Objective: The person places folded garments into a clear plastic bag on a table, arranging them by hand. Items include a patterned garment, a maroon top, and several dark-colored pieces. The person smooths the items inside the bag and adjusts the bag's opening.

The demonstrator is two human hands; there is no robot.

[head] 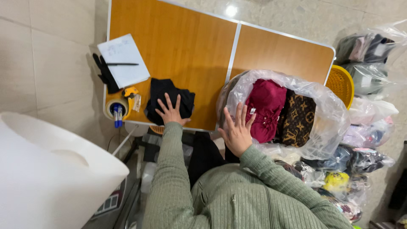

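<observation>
Head view: the left hand (pixel 171 111) lies flat, fingers spread, on a folded black cloth (pixel 169 99) at the near edge of the bench (pixel 190 46), grasping nothing. The right hand (pixel 236 131) is released, fingers spread, at the near rim of a clear bag (pixel 328 114) holding a maroon garment (pixel 265 108) and a brown patterned one (pixel 299 121). A notepad (pixel 124 59) and tape dispenser (pixel 123 104) lie left of the cloth.
</observation>
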